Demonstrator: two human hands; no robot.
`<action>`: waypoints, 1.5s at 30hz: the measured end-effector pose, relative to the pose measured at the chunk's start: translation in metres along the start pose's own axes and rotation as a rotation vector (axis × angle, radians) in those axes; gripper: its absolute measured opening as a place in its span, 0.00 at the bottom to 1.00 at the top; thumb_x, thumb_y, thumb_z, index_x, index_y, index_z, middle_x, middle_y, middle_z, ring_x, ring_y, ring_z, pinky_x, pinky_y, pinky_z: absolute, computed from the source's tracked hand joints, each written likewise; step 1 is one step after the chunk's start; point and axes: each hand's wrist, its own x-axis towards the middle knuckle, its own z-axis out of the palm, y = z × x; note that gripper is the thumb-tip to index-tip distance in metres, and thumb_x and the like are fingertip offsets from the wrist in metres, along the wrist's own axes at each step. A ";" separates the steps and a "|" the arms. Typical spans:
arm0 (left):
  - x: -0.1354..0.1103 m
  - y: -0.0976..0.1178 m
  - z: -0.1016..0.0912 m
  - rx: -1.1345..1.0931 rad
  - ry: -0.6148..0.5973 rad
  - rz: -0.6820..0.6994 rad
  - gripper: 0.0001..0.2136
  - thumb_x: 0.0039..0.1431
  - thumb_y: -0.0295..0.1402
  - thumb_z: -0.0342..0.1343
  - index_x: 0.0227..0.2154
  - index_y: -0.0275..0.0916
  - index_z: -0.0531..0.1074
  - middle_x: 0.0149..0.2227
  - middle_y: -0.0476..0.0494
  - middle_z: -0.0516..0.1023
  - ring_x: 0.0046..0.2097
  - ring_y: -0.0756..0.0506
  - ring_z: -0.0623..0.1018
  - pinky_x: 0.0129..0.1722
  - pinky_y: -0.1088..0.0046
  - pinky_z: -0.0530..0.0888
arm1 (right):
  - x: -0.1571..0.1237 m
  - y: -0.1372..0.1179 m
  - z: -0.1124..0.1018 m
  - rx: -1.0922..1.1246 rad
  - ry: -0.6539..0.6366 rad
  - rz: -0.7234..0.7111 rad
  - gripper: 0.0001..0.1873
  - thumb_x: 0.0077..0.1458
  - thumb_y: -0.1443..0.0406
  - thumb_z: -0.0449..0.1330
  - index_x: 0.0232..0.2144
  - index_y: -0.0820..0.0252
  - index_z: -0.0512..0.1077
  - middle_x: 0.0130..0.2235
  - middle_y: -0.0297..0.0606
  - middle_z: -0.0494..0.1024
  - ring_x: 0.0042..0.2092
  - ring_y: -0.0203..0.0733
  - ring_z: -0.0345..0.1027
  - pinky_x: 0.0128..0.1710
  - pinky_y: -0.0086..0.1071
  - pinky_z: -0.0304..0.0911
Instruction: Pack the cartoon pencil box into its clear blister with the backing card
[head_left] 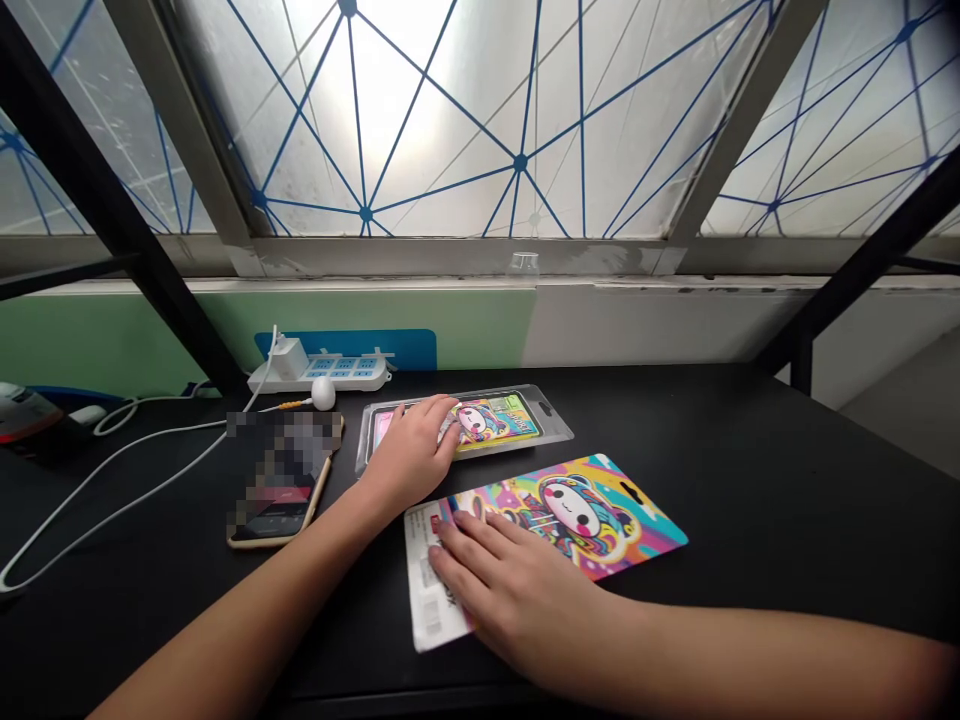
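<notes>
My left hand (416, 450) lies on a clear plastic blister pack (559, 428), with its fingers stretched across the left half and the thumb apart. Inside the pack, a brightly coloured printed piece (499, 420) with a cartoon face shows to the right of my fingers; what lies beneath them is hidden. Nearer to me, my right hand (517, 590) rests flat with its fingers extended on a colourful cardboard backing card (630, 520). This card has a cartoon figure, a hang hole and a white strip with a barcode at its left end. My palm covers part of its lower edge.
A phone (281, 490) lies left of my left forearm, partly blurred. Behind it, a white power strip (349, 373) with a plug and white cable (142, 510) sits by the wall. The black desk (765, 520) ends at a window; black slanted bars (862, 260) flank both sides.
</notes>
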 end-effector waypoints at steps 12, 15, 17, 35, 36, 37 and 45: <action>-0.004 0.008 -0.010 -0.015 0.121 0.101 0.11 0.69 0.33 0.50 0.47 0.40 0.75 0.48 0.42 0.83 0.50 0.40 0.80 0.52 0.60 0.74 | 0.046 0.037 0.011 0.424 -0.019 -0.032 0.19 0.66 0.60 0.57 0.54 0.65 0.73 0.54 0.48 0.79 0.60 0.49 0.66 0.64 0.43 0.55; -0.004 0.003 -0.018 0.026 0.124 0.115 0.10 0.69 0.33 0.50 0.42 0.40 0.77 0.43 0.42 0.83 0.46 0.39 0.80 0.50 0.57 0.74 | 0.044 0.034 0.012 0.356 0.101 -0.029 0.17 0.66 0.61 0.55 0.51 0.65 0.73 0.49 0.46 0.81 0.53 0.48 0.71 0.57 0.43 0.61; -0.003 -0.002 -0.022 0.055 0.129 0.108 0.11 0.69 0.32 0.49 0.41 0.39 0.77 0.41 0.41 0.83 0.44 0.38 0.79 0.48 0.56 0.74 | 0.042 0.039 0.008 0.282 0.202 -0.023 0.16 0.67 0.62 0.52 0.50 0.64 0.73 0.45 0.45 0.82 0.47 0.46 0.72 0.52 0.42 0.63; 0.002 -0.018 -0.015 0.182 0.004 0.083 0.15 0.70 0.37 0.48 0.51 0.38 0.74 0.52 0.36 0.77 0.51 0.36 0.74 0.52 0.54 0.72 | 0.004 0.179 -0.023 0.174 -0.073 0.484 0.27 0.58 0.44 0.60 0.47 0.59 0.77 0.47 0.49 0.75 0.49 0.56 0.70 0.48 0.48 0.67; 0.002 -0.019 -0.015 0.182 0.003 0.079 0.15 0.70 0.37 0.48 0.51 0.38 0.74 0.52 0.36 0.77 0.51 0.36 0.74 0.53 0.54 0.72 | 0.004 0.178 -0.024 0.182 -0.093 0.489 0.29 0.58 0.43 0.60 0.48 0.59 0.76 0.48 0.50 0.75 0.50 0.57 0.69 0.49 0.49 0.66; 0.002 -0.019 -0.015 0.181 0.003 0.074 0.15 0.70 0.37 0.48 0.51 0.38 0.74 0.52 0.36 0.77 0.51 0.36 0.74 0.53 0.54 0.72 | 0.004 0.178 -0.024 0.188 -0.113 0.494 0.30 0.57 0.42 0.60 0.50 0.59 0.76 0.49 0.50 0.74 0.51 0.57 0.68 0.50 0.50 0.66; 0.000 -0.020 -0.012 0.183 0.013 0.063 0.15 0.70 0.38 0.48 0.53 0.39 0.72 0.51 0.38 0.77 0.51 0.36 0.74 0.52 0.55 0.72 | 0.005 0.179 -0.017 0.158 -0.122 0.516 0.31 0.57 0.40 0.58 0.48 0.57 0.75 0.48 0.50 0.72 0.50 0.59 0.66 0.51 0.52 0.64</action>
